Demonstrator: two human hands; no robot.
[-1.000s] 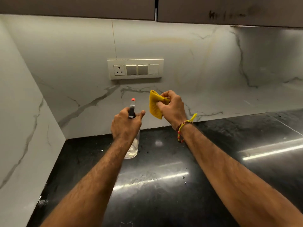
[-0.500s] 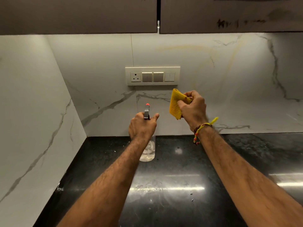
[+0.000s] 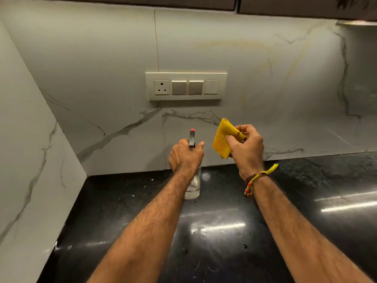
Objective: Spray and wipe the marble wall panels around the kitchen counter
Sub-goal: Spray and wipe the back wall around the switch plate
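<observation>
My left hand (image 3: 186, 156) grips the head of a clear spray bottle (image 3: 193, 185) with a red-tipped nozzle (image 3: 192, 131) that points at the back marble wall panel (image 3: 265, 82). The bottle is held just above the black counter (image 3: 224, 231). My right hand (image 3: 247, 149) pinches a folded yellow ribbed cloth (image 3: 222, 137) a little in front of the back panel, right of the nozzle. A second marble panel (image 3: 26, 150) forms the left side wall and meets the back panel in the corner.
A cream switch plate (image 3: 186, 86) with one socket and several switches sits on the back panel above my hands. Dark upper cabinets (image 3: 142, 2) run along the top edge. The glossy counter carries small specks and light reflections.
Both hands keep their grips on bottle and cloth. The view tilted down and shifted slightly, so the cabinets show less and the counter more; the hands sit about where they were.
</observation>
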